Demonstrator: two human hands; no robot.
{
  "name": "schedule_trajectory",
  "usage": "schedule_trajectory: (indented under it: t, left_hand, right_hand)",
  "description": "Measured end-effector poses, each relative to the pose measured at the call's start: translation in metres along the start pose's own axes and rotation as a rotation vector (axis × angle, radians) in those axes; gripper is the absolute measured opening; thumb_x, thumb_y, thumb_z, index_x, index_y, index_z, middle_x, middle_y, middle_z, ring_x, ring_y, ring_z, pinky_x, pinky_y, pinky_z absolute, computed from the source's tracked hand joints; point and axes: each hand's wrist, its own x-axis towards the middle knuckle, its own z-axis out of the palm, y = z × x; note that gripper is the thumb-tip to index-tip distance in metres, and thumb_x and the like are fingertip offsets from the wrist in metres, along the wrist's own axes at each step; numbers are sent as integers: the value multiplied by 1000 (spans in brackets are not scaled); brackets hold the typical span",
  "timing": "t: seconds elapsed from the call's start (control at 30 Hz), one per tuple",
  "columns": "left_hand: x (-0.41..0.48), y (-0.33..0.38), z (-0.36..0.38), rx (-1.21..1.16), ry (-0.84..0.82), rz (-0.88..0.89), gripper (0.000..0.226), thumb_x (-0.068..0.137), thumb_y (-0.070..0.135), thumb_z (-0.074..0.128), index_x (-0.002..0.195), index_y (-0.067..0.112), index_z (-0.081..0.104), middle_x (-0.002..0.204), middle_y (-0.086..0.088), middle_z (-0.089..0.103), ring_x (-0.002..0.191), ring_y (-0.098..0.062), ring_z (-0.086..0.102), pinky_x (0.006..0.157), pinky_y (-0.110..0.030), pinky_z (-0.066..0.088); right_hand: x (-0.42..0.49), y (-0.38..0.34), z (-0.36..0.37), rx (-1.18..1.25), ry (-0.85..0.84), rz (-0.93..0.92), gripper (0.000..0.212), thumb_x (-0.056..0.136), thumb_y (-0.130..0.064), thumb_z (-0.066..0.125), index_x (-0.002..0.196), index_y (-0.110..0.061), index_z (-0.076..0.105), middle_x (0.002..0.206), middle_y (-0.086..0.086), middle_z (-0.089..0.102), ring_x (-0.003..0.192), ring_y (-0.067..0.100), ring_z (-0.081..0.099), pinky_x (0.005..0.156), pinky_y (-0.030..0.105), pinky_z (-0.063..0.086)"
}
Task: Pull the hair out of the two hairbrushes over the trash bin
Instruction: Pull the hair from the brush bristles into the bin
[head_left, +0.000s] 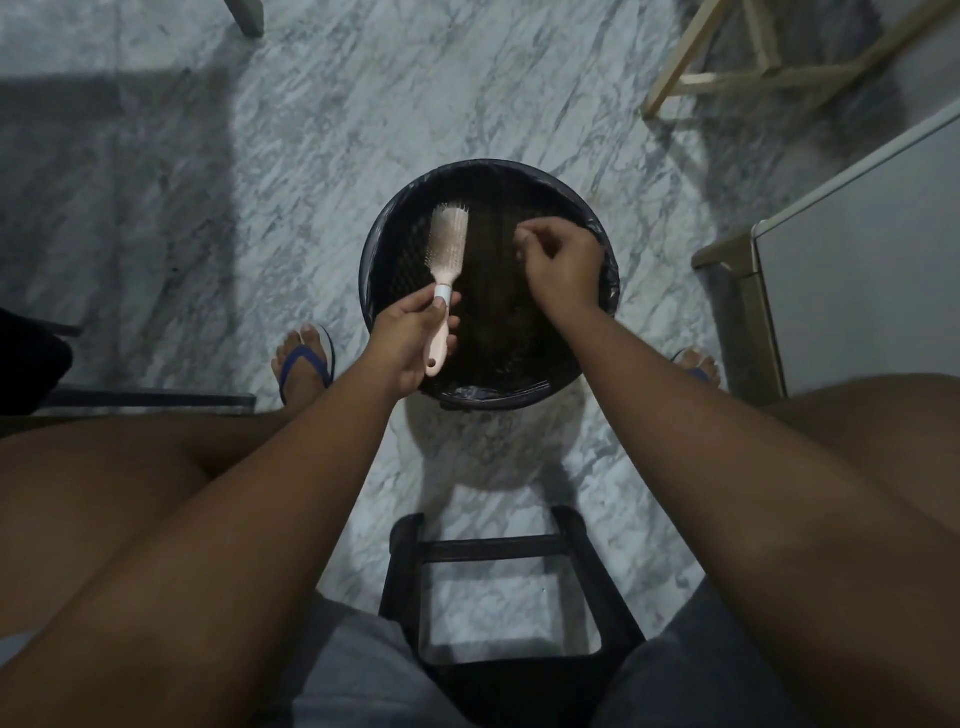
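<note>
Gripping the pink hairbrush (448, 260) by its handle, the left hand (410, 340) is holding it over the black-lined trash bin (387, 244), while the right hand (563, 265), fingers pinched together, is hovering beside the bristles.
</note>
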Motion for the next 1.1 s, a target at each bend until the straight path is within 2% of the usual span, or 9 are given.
schedule_trajectory:
  t: [0.07,0.2,0.27,0.33,0.4,0.53,0.6,0.83,1.1]
  left_hand:
    - [1,-3,-3,-26,46,-26,37,99,8,51,135,5,53,113,-4,67,77,-12,60,54,-24,51]
    - [2,-6,-4,-60,96,-46,37,99,7,50,136,6,52,116,-6,65,76,-12,61,54,-24,52]
    - [0,-5,-2,-47,84,-40,36,99,8,51,135,9,53,118,-5,65,81,-14,62,56,-25,53]
    - [-1,-4,1,-20,64,-32,37,99,9,52,135,12,53,119,-4,67,85,-15,64,59,-27,53]
    - [-3,-3,3,5,39,-30,37,99,9,52,136,13,53,118,-3,68,86,-17,65,60,-29,54]
    - [-6,-5,8,51,-20,-24,39,98,7,51,136,14,54,118,-2,68,88,-18,66,62,-30,55]
    - [-8,-6,9,69,-39,-29,37,98,7,53,133,17,56,113,0,68,91,-19,67,64,-31,56]
    - [-8,-8,11,50,-81,-22,37,96,6,54,131,18,58,121,-4,68,86,-17,66,62,-30,53]
    - [-8,-14,16,-100,-163,-94,37,99,4,46,135,10,54,118,-4,66,81,-14,61,62,-27,52]
  right_hand:
    - [5,-2,-4,108,152,16,10,88,-14,64,85,-13,74,73,-1,71,69,11,68,70,24,57]
    - [4,1,-9,168,465,103,8,90,-14,63,87,-9,69,76,4,70,71,20,68,68,31,58]
    - [2,8,-8,80,342,185,11,89,-6,60,94,-5,70,85,7,71,82,24,70,77,27,56]
    - [-6,13,-5,-159,-17,282,33,86,-1,57,118,-5,66,112,12,70,108,25,65,92,20,47]
    - [-13,11,-2,-226,-213,291,49,87,-1,57,135,-6,54,129,12,62,121,23,58,102,22,42]
    - [-18,-6,8,-113,-222,60,52,88,-32,70,136,-18,55,113,2,66,92,8,63,89,19,51]
    - [-16,-10,13,-164,-275,-50,64,79,-44,76,136,-25,54,111,-1,65,92,6,62,85,16,50]
    - [-4,-11,15,-225,-232,-126,14,85,-18,73,96,-12,79,93,3,76,86,9,69,86,27,56]
    - [13,-33,0,-56,-59,-168,9,89,-14,65,86,-9,72,81,-4,72,77,6,66,77,21,53]
